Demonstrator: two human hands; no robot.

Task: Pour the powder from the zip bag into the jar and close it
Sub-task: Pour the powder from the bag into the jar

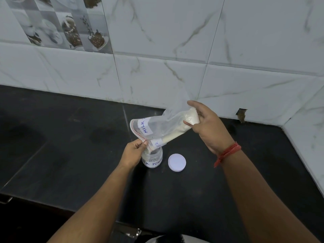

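Note:
A clear zip bag (163, 126) with a white "MILK" label holds white powder and is tilted, its open mouth pointing down into a small clear jar (152, 159) on the black counter. My left hand (134, 152) pinches the bag's zip edge just over the jar's mouth. My right hand (206, 125) grips the raised bottom end of the bag, where most of the powder sits. The jar, labelled in blue writing, has some white powder inside. Its white round lid (177, 162) lies flat on the counter just right of the jar.
The black stone counter (78, 155) runs to a white marble-tiled wall (175, 50) behind and on the right. A small hole in the tile (241, 114) is at the wall's base on the right. The counter's front edge is close to my body.

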